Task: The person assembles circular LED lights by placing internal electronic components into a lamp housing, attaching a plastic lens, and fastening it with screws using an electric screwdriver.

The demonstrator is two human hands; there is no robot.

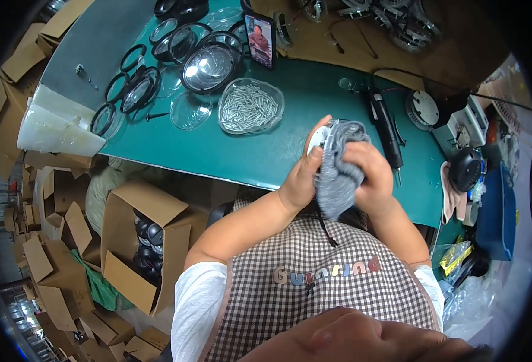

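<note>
In front of my chest, my left hand (301,175) grips a round part with a white face (318,139) and a ridged, see-through rim. A grey cloth (338,193), smeared by motion, is bunched in my right hand (373,171) and pressed against that part. The cloth hides much of the part and some of my fingers. From below them a thin dark cord (324,228) hangs over my checked apron. Beyond my left hand, a transparent tub (251,106) full of small metal pins stands on the green table (218,154).
Black rings and transparent lenses (210,67) crowd the table's far left, beside a propped phone (260,41). A black electric screwdriver (385,127) lies on the right, near a round white part (423,110). Open cardboard boxes (175,241) stand at the lower left.
</note>
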